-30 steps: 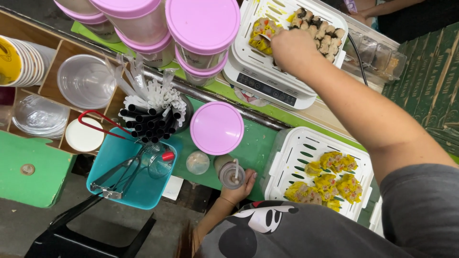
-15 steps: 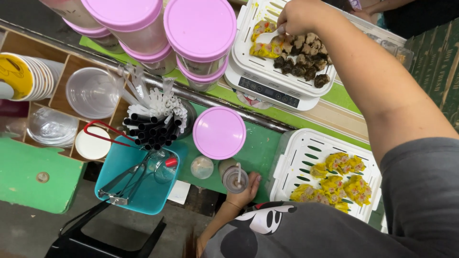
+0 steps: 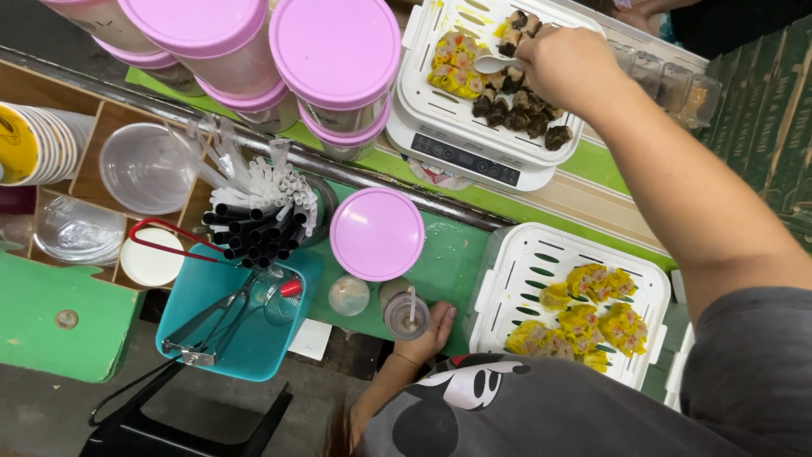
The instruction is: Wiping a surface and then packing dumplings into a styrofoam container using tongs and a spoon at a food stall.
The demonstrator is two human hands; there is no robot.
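The right hand (image 3: 568, 66) is hiding the white spoon's (image 3: 497, 63) handle, the top edge is cropping the pink-lidded jars (image 3: 338, 59), and a shirt is covering the left hand's (image 3: 425, 332) forearm.
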